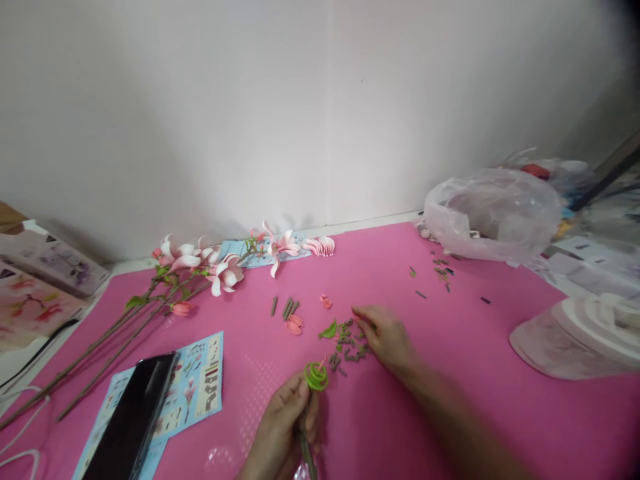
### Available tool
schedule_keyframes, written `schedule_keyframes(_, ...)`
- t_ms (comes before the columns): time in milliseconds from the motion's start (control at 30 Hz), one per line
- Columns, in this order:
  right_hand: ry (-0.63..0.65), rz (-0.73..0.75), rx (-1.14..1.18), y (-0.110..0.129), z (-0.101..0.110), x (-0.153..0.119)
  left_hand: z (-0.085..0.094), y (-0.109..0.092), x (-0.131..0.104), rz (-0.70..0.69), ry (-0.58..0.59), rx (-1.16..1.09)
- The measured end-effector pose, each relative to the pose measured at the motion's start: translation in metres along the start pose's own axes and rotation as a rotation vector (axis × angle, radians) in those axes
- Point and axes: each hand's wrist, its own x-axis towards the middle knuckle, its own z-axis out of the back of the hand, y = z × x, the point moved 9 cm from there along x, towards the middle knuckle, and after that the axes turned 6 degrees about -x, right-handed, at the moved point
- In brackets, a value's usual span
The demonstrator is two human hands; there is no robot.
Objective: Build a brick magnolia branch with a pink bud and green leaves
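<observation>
Currently — my left grip (284, 421) is closed on the stem (306, 455), green coil (316, 377) at its far end; small parts (353, 348) just beside my right grip (389, 339) — cannot tell its hold.

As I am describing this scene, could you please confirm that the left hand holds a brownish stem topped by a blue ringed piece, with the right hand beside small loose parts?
Not quite: the head view shows the ringed piece is green, not blue. The left hand holds the stem; the right hand is beside small parts.
</observation>
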Motion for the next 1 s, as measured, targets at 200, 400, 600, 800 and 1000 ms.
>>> schedule_keyframes(200,-0.023,-0.058,-0.002,-0.004,0.007,0.001,0.000,0.005,0.001,0.034,0.012,0.016)
schedule_keyframes(400,-0.028,-0.104,0.178,0.006,0.013,-0.001,0.001,0.005,0.003,-0.006,0.059,0.029)
schedule_keyframes(600,0.180,-0.218,0.669,0.029,0.001,-0.014,0.004,0.002,0.004,-0.035,0.001,0.114)
schedule_keyframes(800,0.334,-0.110,0.827,0.058,0.004,-0.019,0.005,-0.004,0.003,-0.039,-0.046,0.170)
schedule_keyframes(1000,0.339,-0.041,0.807,0.065,0.013,-0.018,0.011,-0.003,0.005,-0.068,-0.057,0.245)
